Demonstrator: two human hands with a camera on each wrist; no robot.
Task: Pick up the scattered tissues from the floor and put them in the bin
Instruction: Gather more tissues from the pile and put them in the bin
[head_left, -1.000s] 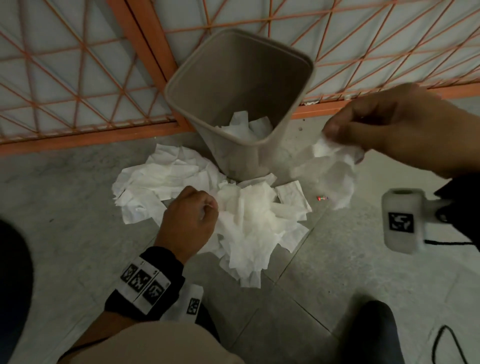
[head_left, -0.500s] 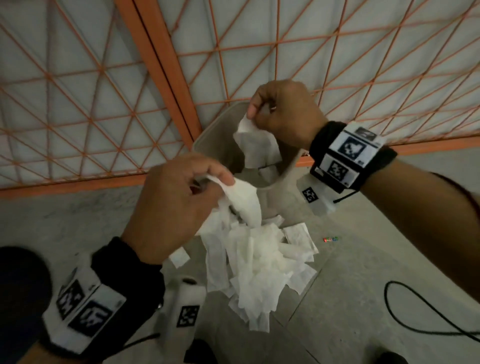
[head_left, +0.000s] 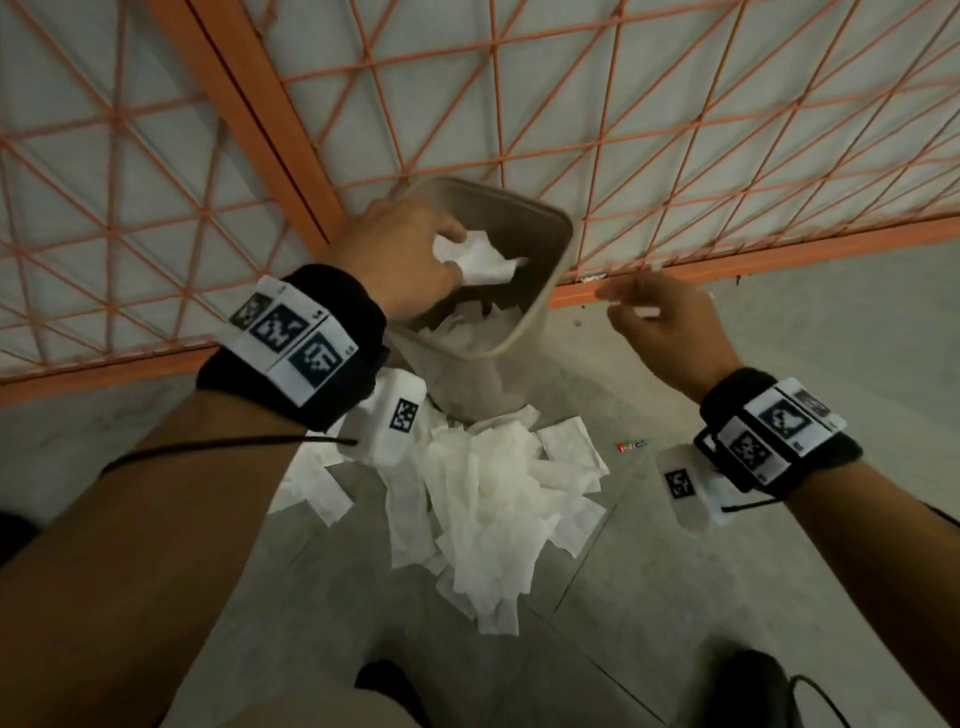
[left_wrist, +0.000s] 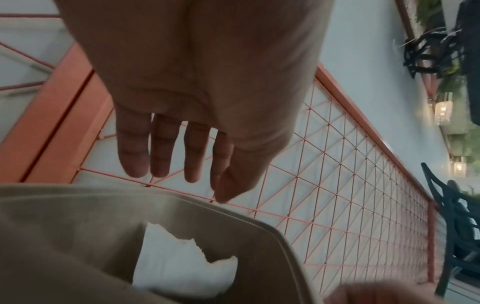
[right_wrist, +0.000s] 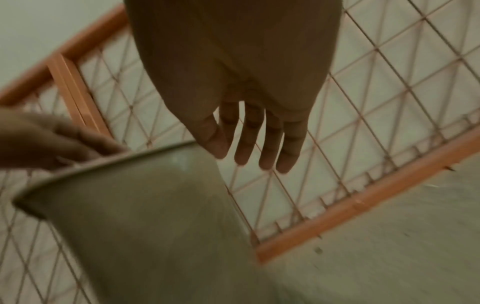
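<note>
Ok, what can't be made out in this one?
- Head view: how full the bin is; the left hand covers part of its mouth.
- Head view: small coloured item on the floor, too small to identify.
- Right wrist view: bin blurred, inside unseen.

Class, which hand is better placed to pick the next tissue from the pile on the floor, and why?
Probably the right hand: it is open, empty and beside the bin. The left hand is over the bin's mouth with a tissue at its fingertips.
</note>
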